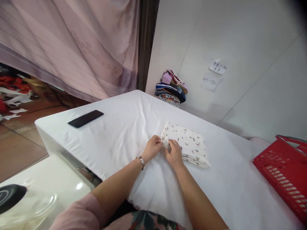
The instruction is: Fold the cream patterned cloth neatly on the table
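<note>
A folded white cloth with small printed figures [189, 143] lies on the white-covered table [124, 127]. My left hand [152, 147] pinches the cloth's near left corner, fingers closed on the layered edge. My right hand [174, 155] rests beside it on the same edge, fingers curled over the folded layers. A bracelet sits on my left wrist.
A black phone [85, 118] lies at the table's far left. A pile of folded coloured clothes [171, 87] sits at the back against the wall. A red plastic basket [285, 171] stands at the right. Paper notes [217, 67] hang on the wall; a pink curtain hangs at the left.
</note>
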{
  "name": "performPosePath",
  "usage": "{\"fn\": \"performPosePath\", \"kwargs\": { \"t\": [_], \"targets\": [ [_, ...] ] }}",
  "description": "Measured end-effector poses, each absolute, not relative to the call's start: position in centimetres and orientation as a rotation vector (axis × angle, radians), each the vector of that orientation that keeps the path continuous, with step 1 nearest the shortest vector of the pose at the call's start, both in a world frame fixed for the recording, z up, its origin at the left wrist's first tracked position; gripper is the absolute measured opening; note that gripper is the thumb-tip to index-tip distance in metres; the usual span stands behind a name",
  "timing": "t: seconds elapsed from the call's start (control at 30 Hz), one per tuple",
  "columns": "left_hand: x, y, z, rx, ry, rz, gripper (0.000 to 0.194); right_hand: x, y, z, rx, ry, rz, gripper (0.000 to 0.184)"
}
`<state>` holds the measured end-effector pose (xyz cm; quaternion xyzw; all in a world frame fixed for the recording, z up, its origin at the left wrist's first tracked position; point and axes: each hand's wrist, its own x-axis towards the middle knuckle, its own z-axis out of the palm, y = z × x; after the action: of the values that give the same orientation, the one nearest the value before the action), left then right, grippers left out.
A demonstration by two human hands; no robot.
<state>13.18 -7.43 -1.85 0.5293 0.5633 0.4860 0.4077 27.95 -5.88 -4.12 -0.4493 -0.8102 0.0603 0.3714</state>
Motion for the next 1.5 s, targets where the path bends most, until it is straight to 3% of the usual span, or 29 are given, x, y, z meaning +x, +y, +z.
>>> {"fn": "performPosePath", "kwargs": {
  "t": [0.07, 0.2, 0.3, 0.43, 0.63, 0.77, 0.93, 1.1, 1.37, 1.5],
  "targets": [
    [13.1, -7.5, -1.8, 1.391, 1.377, 1.228, 0.018, 28.0, -5.9, -4.1, -1.154, -2.078, 0.165, 0.027],
    [12.6, -7.7, -1.5, 1.508, 1.586, 1.188, 0.018, 28.0, -5.7, -3.5, -1.220, -1.878, 0.331, 0.011],
    [12.3, -7.8, -1.6, 1.723, 1.888, 1.013, 0.014, 28.0, -5.7, -3.0, -1.258, -1.721, 0.424, 0.011],
    [12.8, -7.8, -2.1, 1.963, 1.985, 0.773, 0.025, 27.9, -5.8, -2.8, -1.245, -1.688, 0.449, 0.012],
    [13.8, -7.6, -2.1, 1.993, 2.008, 0.698, 0.013, 27.8, -5.7, -2.9, -1.228, -1.727, 0.439, 0.008],
    [13.9, -7.6, -1.7, 1.790, 1.878, 0.838, 0.005, 27.8, -5.7, -2.6, -1.190, -1.763, 0.388, 0.008],
    [14.0, -7.3, -1.8, 1.179, 1.482, 1.120, 0.014, 27.8, -6.0, -2.4, -1.148, -1.806, 0.200, 0.013],
    [13.9, -7.4, -2.0, 1.003, 1.292, 1.271, 0.016, 27.4, -6.4, -3.6, -1.172, -2.056, 0.079, 0.022],
    [13.0, -7.9, -2.3, 1.315, 1.343, 1.199, 0.067, 26.8, -7.1, -3.7, -1.209, -2.127, -0.022, 0.026],
    [12.9, -7.2, -2.3, 1.448, 1.549, 1.059, 0.065, 26.6, -7.7, -2.8, -1.218, -2.237, -0.002, 0.030]
  ]
}}
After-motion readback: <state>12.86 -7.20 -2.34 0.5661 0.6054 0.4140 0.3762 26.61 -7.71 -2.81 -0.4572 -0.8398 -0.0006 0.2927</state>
